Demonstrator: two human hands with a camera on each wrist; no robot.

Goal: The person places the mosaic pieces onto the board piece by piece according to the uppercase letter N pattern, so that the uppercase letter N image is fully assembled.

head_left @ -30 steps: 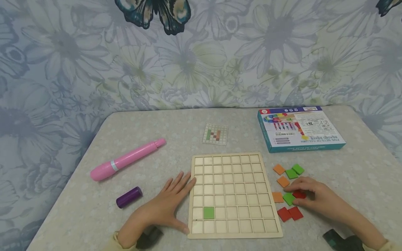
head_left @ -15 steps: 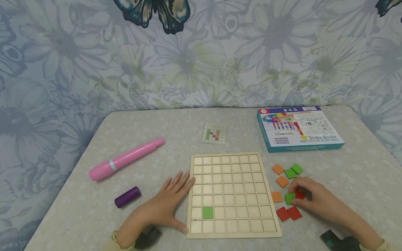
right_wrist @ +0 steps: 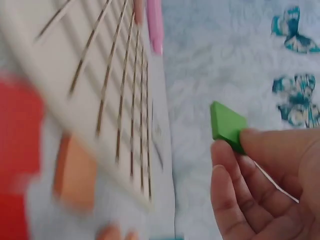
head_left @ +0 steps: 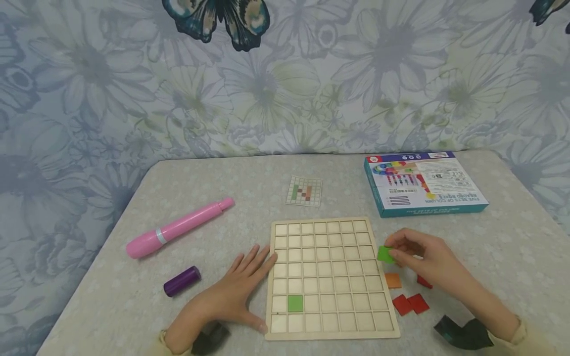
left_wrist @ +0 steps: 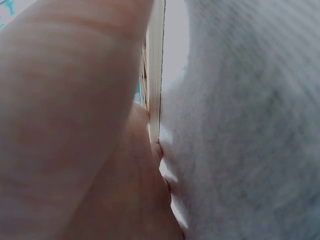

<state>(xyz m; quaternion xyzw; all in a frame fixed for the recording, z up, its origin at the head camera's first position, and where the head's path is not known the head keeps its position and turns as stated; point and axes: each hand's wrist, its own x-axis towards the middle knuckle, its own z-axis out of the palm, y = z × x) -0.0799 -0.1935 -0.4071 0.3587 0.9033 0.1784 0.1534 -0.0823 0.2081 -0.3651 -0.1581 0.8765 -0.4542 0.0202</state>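
Your right hand (head_left: pixel 427 257) pinches a flat bright-green square tile (right_wrist: pixel 229 125) between thumb and fingers; tile sits at the fingertips, left side of that hand, by the board's right edge. Your left hand (head_left: pixel 236 291) lies with fingers straight and spread, thumb and index touching the left edge of a pale wooden grid board (head_left: pixel 334 335). Near side of your right hand: two touching red square tiles (head_left: pixel 402 305), plus an orange square tile (head_left: pixel 393 281) against the board. Right of your left hand, a second green square tile (head_left: pixel 295 303) fills one cell.

A third red tile (head_left: pixel 424 281) is partly covered by your right hand. Left wrist view: mostly blurred skin. Sleeves cut off at the bottom.

Left of your left hand: purple cylinder (head_left: pixel 182 281), then a glossy pink wand (head_left: pixel 180 227). Beyond both hands: small printed grid card (head_left: pixel 304 191). Past your right hand: teal-and-white cardboard box (head_left: pixel 427 185), upside-down "FIVE SETS OF COLUMN", small print unreadable.
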